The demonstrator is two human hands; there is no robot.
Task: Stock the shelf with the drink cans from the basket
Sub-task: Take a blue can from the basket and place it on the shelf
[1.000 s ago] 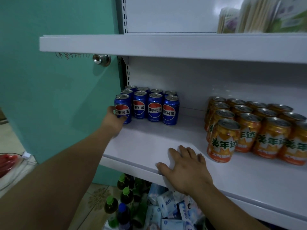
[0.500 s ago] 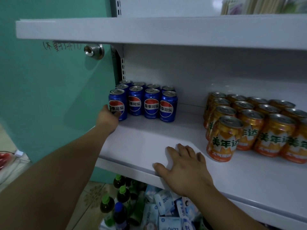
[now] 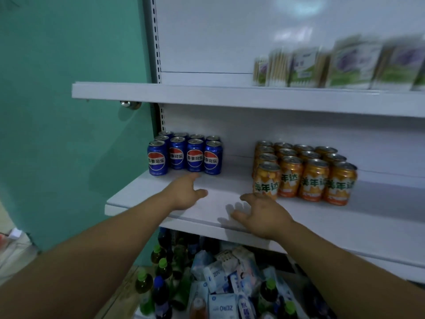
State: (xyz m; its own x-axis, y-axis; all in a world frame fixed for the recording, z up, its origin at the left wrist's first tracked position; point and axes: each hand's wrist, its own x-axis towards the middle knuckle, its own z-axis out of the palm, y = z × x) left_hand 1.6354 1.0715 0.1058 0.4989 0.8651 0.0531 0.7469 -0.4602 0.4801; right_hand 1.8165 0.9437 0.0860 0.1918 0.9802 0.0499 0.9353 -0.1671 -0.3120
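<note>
Drink cans stand in two blocks on the middle shelf (image 3: 230,203). Blue cola cans (image 3: 185,155) at the left end, against the upright: four across the front, more rows behind, labels facing out. Front left can sits slightly forward of its row. Orange cans (image 3: 305,173) to the right, well apart from the blue block: four across the front, about four rows deep, front left can forward of its neighbours. Bare shelf between the two blocks and in front of both.

Left hand (image 3: 186,194): over the shelf just in front of the blue block, fingers loosely spread, holding nothing, not touching any can as far as I can tell. Right hand (image 3: 262,215): near the front edge, fingers splayed, holding nothing, fingertips close to the forward orange can; contact uncertain.

Progress, as judgement: a good share of the stocking looks done, both blocks upright and mostly squared. No can in either hand, so nothing is mid-placement. The basket is not in view, so what remains to be shelved cannot be told. Room remains for more rows.

Cans look undented, rims clean, tops closed. Smooth metal; likely easy to slide in rows, easy to tip if nudged high.

Below the shelf: a loose heap of green-capped bottles (image 3: 161,268) and white packets (image 3: 220,305). Upper shelf holds blurred boxes (image 3: 345,65), unreadable.
</note>
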